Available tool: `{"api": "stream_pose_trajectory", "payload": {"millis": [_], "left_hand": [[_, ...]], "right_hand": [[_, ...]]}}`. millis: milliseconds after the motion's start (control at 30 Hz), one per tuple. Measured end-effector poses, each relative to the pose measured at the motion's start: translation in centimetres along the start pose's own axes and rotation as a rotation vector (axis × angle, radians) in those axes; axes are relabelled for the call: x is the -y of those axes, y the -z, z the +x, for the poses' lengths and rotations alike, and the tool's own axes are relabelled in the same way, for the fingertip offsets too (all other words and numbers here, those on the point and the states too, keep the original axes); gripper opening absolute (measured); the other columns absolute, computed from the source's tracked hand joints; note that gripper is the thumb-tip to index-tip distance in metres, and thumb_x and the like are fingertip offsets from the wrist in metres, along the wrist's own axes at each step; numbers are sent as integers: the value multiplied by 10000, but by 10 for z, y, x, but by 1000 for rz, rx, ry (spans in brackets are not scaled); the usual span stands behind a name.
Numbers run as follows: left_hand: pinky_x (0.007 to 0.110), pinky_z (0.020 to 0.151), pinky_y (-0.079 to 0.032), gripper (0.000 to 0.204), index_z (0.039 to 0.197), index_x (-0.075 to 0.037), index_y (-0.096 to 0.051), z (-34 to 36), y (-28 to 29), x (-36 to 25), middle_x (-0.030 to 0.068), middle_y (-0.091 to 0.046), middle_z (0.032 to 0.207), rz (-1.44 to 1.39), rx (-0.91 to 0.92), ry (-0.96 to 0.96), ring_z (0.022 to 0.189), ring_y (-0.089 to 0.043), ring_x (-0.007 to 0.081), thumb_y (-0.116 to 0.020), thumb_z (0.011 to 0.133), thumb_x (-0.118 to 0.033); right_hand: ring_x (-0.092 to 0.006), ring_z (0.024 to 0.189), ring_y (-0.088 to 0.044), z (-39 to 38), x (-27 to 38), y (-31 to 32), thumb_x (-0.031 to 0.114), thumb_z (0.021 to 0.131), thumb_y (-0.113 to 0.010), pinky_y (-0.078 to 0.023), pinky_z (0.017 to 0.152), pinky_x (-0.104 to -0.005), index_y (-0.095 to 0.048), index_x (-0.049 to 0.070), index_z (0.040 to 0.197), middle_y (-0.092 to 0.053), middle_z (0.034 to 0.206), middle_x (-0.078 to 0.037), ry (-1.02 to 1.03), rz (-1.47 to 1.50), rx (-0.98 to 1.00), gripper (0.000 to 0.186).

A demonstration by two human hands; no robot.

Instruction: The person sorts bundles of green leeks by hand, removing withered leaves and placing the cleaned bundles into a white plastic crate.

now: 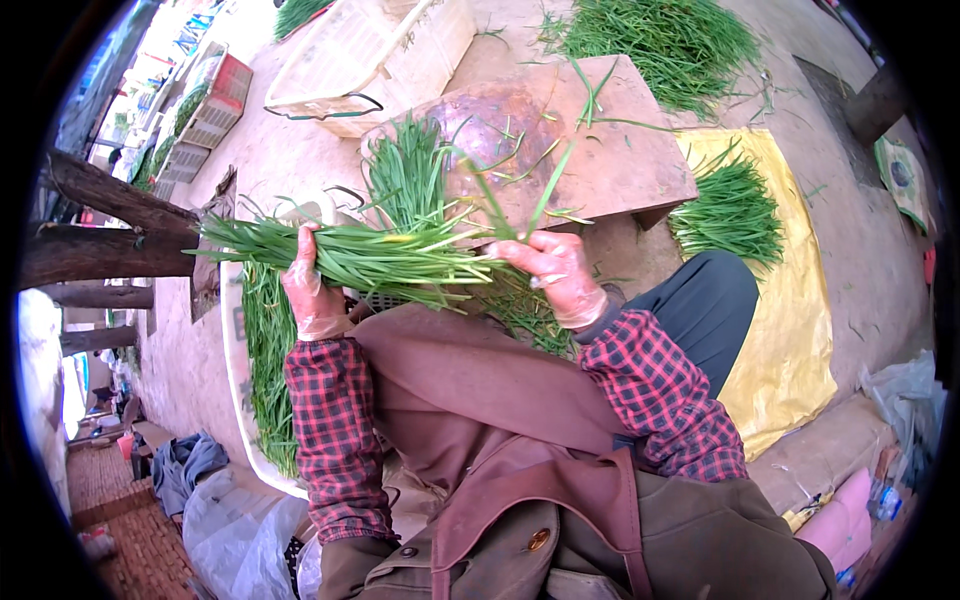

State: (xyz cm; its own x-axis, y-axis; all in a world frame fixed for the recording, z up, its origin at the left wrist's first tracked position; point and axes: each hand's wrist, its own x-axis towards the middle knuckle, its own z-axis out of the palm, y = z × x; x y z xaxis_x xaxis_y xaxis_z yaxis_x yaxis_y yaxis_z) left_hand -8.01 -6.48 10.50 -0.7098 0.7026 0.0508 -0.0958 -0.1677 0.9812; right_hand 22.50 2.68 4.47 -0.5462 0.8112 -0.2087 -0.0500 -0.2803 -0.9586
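Note:
My left hand (pixel 312 287), in a thin clear glove, is closed around a bundle of garlic chives (pixel 385 252) lying sideways, cut ends toward the right. My right hand (pixel 562 277), gloved the same way, pinches a few loose chive blades (pixel 549 190) that stick up from its fingers, beside the bundle's cut ends. Just beyond, another heap of chives (pixel 405 178) rests on the left end of a low board table (pixel 625 150). Scattered blades and wet-looking patches cover part of that table.
Left of my lap is a white crate (pixel 236 385) holding chives (pixel 268 350). An off-white plastic crate (pixel 425 65) stands beyond the table. At right, chives (pixel 730 212) lie on a yellow sheet (pixel 790 340); a large pile (pixel 660 45) lies farther back. Wooden posts (pixel 115 255) stand at left.

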Motion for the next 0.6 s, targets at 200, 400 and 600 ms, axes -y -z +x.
{"api": "stream_pose_trajectory", "payload": {"millis": [200, 400, 600], "left_hand": [[347, 811, -560, 284, 1115, -55, -627, 22, 30, -22, 81, -663, 1002, -122, 24, -6, 897, -665, 196, -618, 1007, -317], [352, 843, -555, 240, 1104, -64, -604, 18, 22, -18, 83, -657, 996, -192, 142, 8, 902, -660, 206, -585, 1027, -290], [377, 849, -561, 203, 1089, -64, -599, 13, 15, -15, 108, -655, 991, -314, 278, 75, 913, -651, 214, -605, 1016, -253]], "right_hand": [[-313, 775, -703, 2, -80, 37, 192, 863, -693, -527, 690, -402, -734, 40, 907, -695, 802, -182, 8, -1183, -71, 163], [-240, 897, -698, 7, -26, 12, 198, 926, -680, -537, 799, -349, -693, 11, 1165, -724, 982, -130, 392, -421, -56, 303], [-130, 943, -637, 25, 19, 13, 264, 983, -664, -514, 863, -294, -681, -9, 1216, -705, 1054, -34, 130, 33, 172, 360]]}}
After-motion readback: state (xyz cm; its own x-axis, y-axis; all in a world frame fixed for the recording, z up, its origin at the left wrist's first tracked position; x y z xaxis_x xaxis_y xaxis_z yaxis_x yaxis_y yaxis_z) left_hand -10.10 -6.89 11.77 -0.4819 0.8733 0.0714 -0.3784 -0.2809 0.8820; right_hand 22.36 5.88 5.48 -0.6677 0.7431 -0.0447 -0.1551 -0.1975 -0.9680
